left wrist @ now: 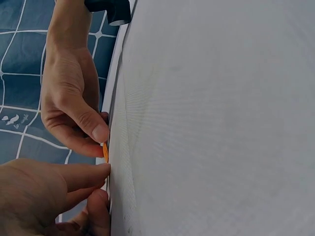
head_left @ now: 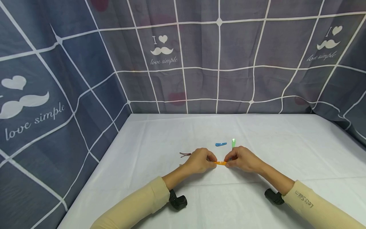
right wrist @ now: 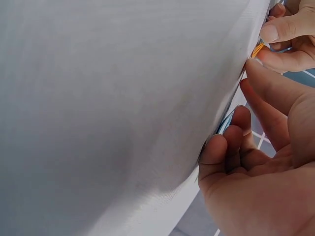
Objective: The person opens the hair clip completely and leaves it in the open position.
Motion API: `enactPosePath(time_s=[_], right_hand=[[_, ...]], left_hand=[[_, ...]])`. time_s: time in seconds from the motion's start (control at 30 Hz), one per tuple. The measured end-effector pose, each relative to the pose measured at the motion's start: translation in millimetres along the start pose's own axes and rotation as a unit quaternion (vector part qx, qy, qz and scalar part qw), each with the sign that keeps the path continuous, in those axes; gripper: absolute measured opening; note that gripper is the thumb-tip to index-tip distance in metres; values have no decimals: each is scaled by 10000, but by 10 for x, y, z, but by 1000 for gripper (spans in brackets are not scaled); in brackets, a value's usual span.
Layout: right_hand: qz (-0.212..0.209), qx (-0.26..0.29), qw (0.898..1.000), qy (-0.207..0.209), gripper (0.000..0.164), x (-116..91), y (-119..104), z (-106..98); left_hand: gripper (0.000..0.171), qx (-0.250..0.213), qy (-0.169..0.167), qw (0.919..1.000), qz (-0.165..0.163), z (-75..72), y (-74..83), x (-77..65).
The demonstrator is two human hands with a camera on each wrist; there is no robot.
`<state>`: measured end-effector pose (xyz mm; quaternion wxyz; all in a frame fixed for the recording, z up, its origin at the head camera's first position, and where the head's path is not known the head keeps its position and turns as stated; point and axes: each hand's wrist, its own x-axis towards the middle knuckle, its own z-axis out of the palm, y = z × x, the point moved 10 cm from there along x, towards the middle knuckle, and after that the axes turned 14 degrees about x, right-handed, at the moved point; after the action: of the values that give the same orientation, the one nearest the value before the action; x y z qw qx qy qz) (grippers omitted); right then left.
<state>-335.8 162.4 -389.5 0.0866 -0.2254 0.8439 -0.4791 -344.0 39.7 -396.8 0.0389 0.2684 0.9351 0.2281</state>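
An orange snap hair clip [head_left: 220, 163] lies level between my two hands, low over the white cloth. My left hand [head_left: 199, 161] pinches its left end between thumb and fingers. At the other end, my right hand [head_left: 245, 159] pinches it the same way. Only a short orange stretch of the hair clip [left wrist: 105, 152] shows between the fingertips in the left wrist view. Behind the hands lie a blue snap hair clip [head_left: 221, 144] and a green one [head_left: 233, 142]. A dark red hair clip [head_left: 185, 154], its parts spread, sits left of my left hand.
A white cloth [head_left: 160, 133] covers the table. Beside my left wrist a small pale thing [head_left: 180, 164] is mostly hidden. Dark checked curtains [head_left: 200, 86] hang along the back and both sides. Each wrist carries a black device [head_left: 178, 201].
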Motion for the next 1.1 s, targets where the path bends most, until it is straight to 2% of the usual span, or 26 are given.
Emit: enactPosePath(time_s=[0.47, 0.77, 1.1], right_hand=[[61, 109, 9999, -105, 10, 7, -21, 50], [159, 141, 9995, -228, 7, 17, 2, 81], [151, 225, 9990, -353, 6, 23, -2, 116]], left_hand=[[5, 141, 78, 9999, 46, -30, 14, -10], [9, 7, -93, 9999, -56, 1, 4, -18], [6, 48, -79, 10000, -32, -1, 7, -20]])
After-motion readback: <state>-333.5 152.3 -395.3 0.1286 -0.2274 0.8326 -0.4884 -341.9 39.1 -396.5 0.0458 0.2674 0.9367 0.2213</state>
